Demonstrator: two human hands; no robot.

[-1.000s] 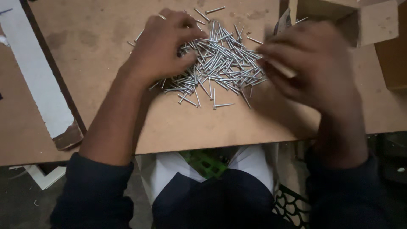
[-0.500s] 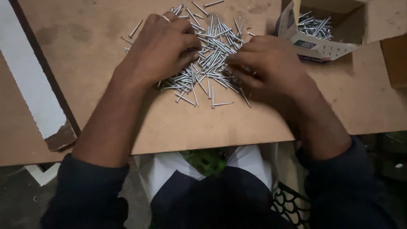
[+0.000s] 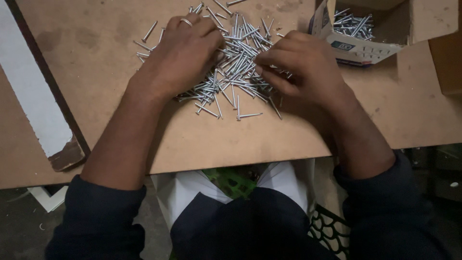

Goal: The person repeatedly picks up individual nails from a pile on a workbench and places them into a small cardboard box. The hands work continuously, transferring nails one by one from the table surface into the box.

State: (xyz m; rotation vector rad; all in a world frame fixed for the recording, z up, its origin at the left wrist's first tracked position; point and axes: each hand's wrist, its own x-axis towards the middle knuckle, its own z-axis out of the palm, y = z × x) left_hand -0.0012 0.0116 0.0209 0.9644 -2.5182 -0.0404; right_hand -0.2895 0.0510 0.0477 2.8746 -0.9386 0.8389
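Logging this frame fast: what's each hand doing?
Left hand: open, palm down on the nails.
Right hand: fingers curled into the nails; grip cannot be told.

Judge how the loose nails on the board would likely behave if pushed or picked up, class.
The nails look like stiff, shiny metal, so they would probably slide easily on the smooth board and slip between fingers. Being thin and round, single ones likely roll. Heaped crisscross between the left hand and right hand, they may tangle and shift together.

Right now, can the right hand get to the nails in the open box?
Probably yes. The right hand rests on the nail pile, and the open cardboard box holding nails sits just beyond it, its top open, with nothing lying between them.
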